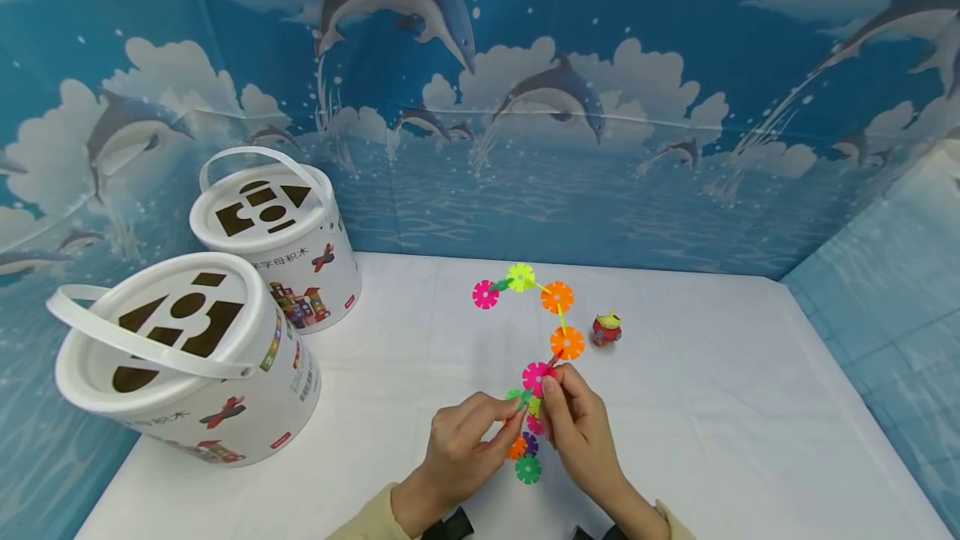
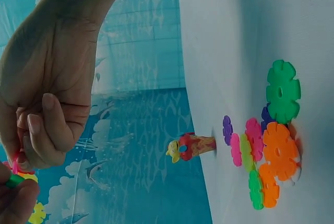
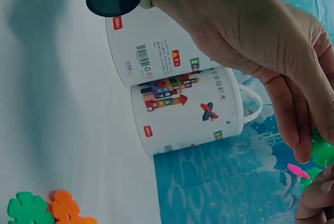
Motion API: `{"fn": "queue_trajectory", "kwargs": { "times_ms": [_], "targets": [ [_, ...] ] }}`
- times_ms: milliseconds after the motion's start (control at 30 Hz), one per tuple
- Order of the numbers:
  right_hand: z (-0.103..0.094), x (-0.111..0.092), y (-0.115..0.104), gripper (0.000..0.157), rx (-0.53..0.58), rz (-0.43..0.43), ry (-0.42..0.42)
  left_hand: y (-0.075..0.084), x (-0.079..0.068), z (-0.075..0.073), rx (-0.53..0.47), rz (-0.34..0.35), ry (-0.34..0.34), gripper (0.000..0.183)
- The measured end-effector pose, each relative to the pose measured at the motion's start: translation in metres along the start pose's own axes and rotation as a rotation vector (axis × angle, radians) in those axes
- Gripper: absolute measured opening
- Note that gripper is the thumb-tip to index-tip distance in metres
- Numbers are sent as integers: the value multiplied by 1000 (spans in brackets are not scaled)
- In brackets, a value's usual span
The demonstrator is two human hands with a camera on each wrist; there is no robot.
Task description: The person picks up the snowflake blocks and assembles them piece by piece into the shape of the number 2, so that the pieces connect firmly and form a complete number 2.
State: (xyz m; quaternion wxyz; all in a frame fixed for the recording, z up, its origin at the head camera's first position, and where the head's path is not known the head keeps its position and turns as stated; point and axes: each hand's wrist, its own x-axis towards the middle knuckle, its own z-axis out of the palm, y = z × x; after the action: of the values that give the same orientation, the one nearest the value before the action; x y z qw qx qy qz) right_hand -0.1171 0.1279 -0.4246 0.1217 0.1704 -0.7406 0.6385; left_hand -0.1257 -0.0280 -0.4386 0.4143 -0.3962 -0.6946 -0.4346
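Chain of notched discs (image 1: 551, 300) curves away from you toward the far side of the white table (image 1: 720, 407), its near end at your fingers. Your right hand (image 1: 581, 432) pinches the pink disc (image 1: 533, 372) there between thumb and fingertips, and your left hand (image 1: 463, 438) pinches a green disc (image 1: 526, 397) just beside it (whether those two are joined, you can't tell). More discs (image 1: 521, 472) lie near you; a small red figure (image 1: 606, 333) stands right of the chain, two white buckets (image 1: 251, 394) far to the left
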Motion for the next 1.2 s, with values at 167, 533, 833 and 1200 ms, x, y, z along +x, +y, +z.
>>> {"fn": "queue_trajectory", "kwargs": {
  "times_ms": [167,533,833,1200],
  "targets": [
    [2,-1,3,20,38,34,-20,-1,-2,1,-3,-8,4,8],
    [-15,10,2,20,100,93,-190,-9,-1,-1,-28,-48,-6,11],
    [-32,22,5,20,-43,173,-245,-21,-7,2,-167,-334,-54,12],
    [-42,26,5,16,-63,121,-143,-34,-29,15,96,-729,-527,29]
  ]
}}
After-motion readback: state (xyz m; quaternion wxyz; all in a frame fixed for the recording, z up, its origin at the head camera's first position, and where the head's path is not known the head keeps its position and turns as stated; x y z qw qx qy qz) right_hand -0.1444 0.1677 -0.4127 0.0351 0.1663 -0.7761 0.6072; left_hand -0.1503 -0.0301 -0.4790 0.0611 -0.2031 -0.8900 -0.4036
